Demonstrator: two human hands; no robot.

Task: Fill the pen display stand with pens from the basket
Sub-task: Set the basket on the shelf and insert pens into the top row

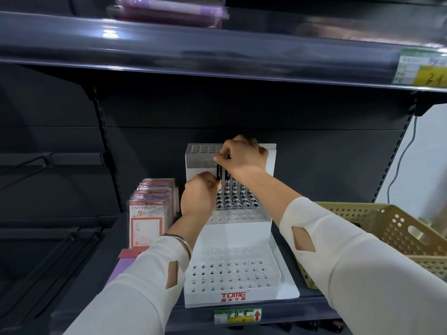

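Note:
A white three-tier pen display stand (pixel 232 230) with rows of holes stands on the dark shelf. Several black pens (pixel 235 189) stand in the middle tier. The top and bottom tiers show bare holes. My right hand (pixel 244 154) pinches the top of a black pen (pixel 219 174) held upright over the middle tier's left side. My left hand (pixel 199 197) grips the same pen's lower part with its fingertips. A tan perforated basket (pixel 377 228) sits to the right of the stand; my right forearm hides most of its inside.
Packaged cards marked UNIVERSITY (pixel 151 209) stand just left of the stand. An upper shelf (pixel 217 52) overhangs, holding a purple packet (pixel 169 10). A price label (pixel 238 315) is fixed to the shelf's front edge. A grey cable (pixel 399 165) hangs at the right.

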